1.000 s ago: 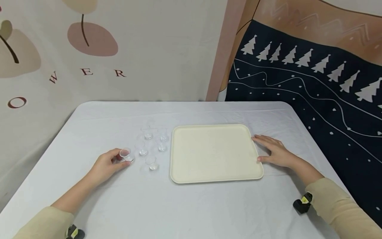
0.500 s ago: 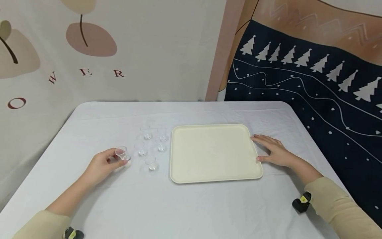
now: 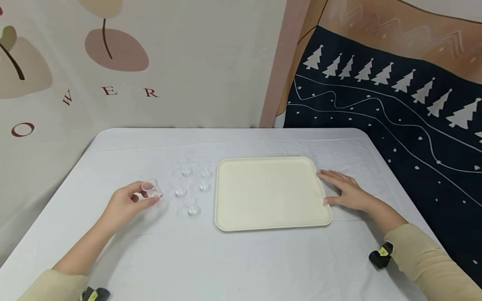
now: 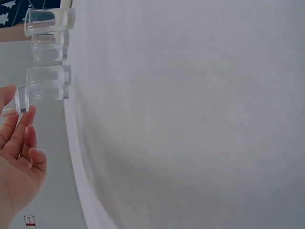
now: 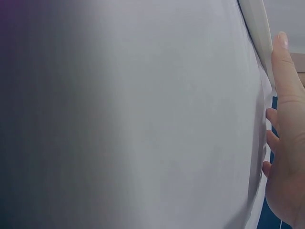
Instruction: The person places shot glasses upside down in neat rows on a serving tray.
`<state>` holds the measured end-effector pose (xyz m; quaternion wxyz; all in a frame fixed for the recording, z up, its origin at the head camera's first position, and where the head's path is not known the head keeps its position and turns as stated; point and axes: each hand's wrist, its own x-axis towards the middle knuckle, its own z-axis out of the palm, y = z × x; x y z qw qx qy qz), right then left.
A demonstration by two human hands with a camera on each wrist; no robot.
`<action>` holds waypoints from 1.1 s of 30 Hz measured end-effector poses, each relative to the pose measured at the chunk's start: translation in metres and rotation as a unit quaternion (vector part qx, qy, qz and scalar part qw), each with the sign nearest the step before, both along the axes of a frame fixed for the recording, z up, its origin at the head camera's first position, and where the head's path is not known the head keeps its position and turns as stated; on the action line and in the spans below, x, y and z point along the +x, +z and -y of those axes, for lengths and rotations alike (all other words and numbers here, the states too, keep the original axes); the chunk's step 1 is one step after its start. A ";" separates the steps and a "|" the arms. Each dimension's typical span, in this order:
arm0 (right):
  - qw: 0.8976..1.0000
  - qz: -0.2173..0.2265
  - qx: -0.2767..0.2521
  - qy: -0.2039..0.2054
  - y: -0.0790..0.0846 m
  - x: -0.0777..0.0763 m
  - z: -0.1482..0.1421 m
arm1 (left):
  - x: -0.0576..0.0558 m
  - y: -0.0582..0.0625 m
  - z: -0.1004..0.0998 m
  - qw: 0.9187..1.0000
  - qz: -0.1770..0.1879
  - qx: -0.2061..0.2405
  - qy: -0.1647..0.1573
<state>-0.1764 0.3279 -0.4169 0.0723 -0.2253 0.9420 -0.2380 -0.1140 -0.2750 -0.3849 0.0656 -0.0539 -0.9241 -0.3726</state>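
Observation:
Between thumb and fingers, my left hand (image 3: 126, 205) pinches a small clear glass cup (image 3: 152, 189), tilted and raised above the cloth. In the left wrist view only the base end of that held cup (image 4: 22, 100) shows past the thumb. Several matching clear cups stand upright in a cluster just right of it, the nearest cup (image 3: 192, 206) toward the front. A cream rectangular tray (image 3: 273, 194) lies flat right of the cluster. My right hand (image 3: 346, 191) rests at the tray's right edge, fingers extended and thumb touching the rim; the right wrist view shows the thumb (image 5: 284, 67) against it.
A white cloth (image 3: 244, 263) covers the table. Behind stands a pale printed curtain (image 3: 211, 62), and a dark blue fabric with white trees (image 3: 357, 96) hangs at the right. A black wrist camera (image 3: 381, 256) sits by the right sleeve.
My left hand has lifted the cup off the cloth and drawn it a little left, away from the cluster, tilting it. The right hand and the tray stay in place.

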 end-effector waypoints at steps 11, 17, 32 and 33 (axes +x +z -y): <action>1.000 0.003 0.001 0.000 0.000 0.000 0.000 | 0.005 0.018 -0.017 1.000 0.005 0.019 0.015; 1.000 0.002 0.006 0.002 -0.002 -0.002 -0.002 | 0.005 0.022 -0.029 0.998 -0.017 0.053 0.005; 1.000 0.002 0.002 0.004 -0.002 -0.002 -0.003 | -0.006 0.038 -0.073 0.990 -0.055 0.115 -0.057; 1.000 0.002 0.002 0.004 -0.002 -0.002 -0.003 | -0.006 0.040 -0.077 0.990 -0.053 0.119 -0.061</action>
